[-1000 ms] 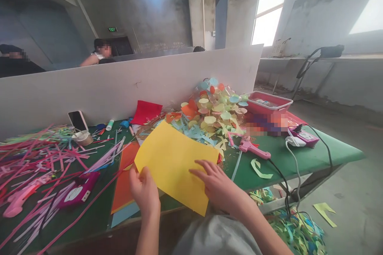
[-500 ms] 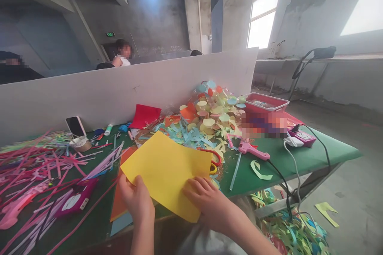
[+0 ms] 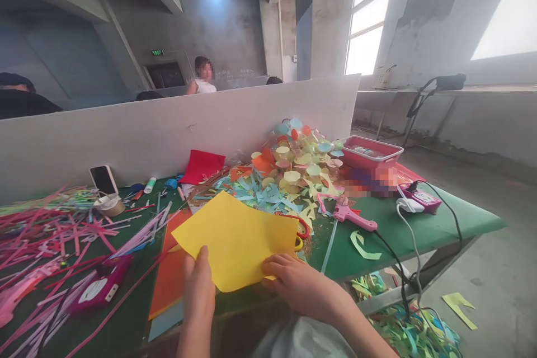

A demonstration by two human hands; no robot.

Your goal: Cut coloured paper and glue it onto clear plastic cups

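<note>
A yellow sheet of paper [image 3: 235, 238] is held up over the front edge of the green table. My left hand [image 3: 198, 285] grips its lower left edge, thumb on top and fingers hidden underneath. At the lower right, my right hand [image 3: 289, 277] is closed on the sheet, where a corner bends up by the fingers. Just behind the right end of the paper show the red and yellow handles of scissors [image 3: 302, 228]; their blades are hidden. Orange sheets [image 3: 163, 279] and a light blue sheet [image 3: 165, 325] lie left of my left hand.
Cut scraps and paper discs [image 3: 289, 176] are heaped at the back. A pink glue gun [image 3: 354, 217] with a cord, a pink basket [image 3: 373, 151] and a power strip [image 3: 422, 201] stand right. Paper strips [image 3: 75, 224] and a phone [image 3: 103, 180] lie left. A white partition [image 3: 188, 128] runs behind.
The sheet's near edge has risen and its lower right corner now bends up at my right hand. My left hand has shifted slightly right. A person beyond the partition has moved right.
</note>
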